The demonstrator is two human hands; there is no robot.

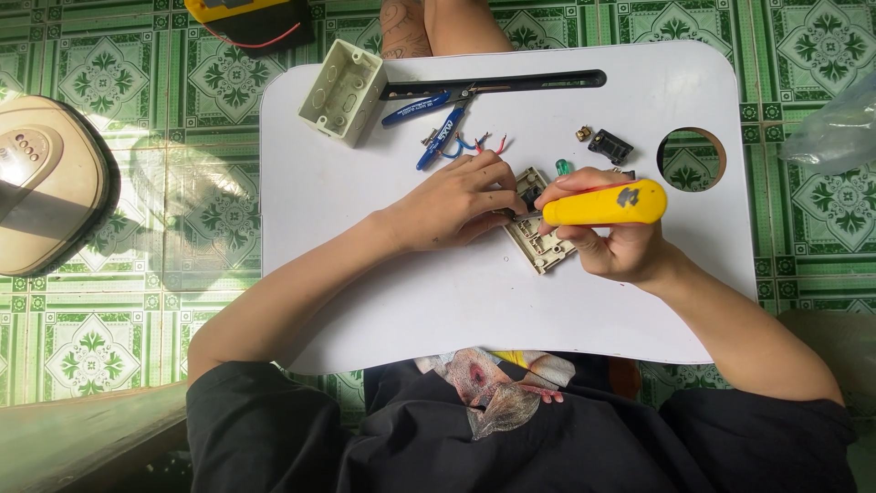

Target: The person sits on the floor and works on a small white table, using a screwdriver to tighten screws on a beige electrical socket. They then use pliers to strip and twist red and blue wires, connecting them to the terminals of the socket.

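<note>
Frame centre, on the white desk [365, 301] — left hand [452, 203] is pinning the beige switch plate [538, 239]; right hand [620, 245] is clenching the yellow screwdriver [604, 204], shaft lying horizontally, tip pointing left into the plate.

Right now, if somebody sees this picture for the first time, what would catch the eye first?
The bright yellow screwdriver handle in the right hand stands out most, at the middle of the white lap table. Its tip meets a beige switch plate that the left hand steadies. Behind them lie blue-handled cutters and a beige wall box, all above a green patterned tile floor.
</note>
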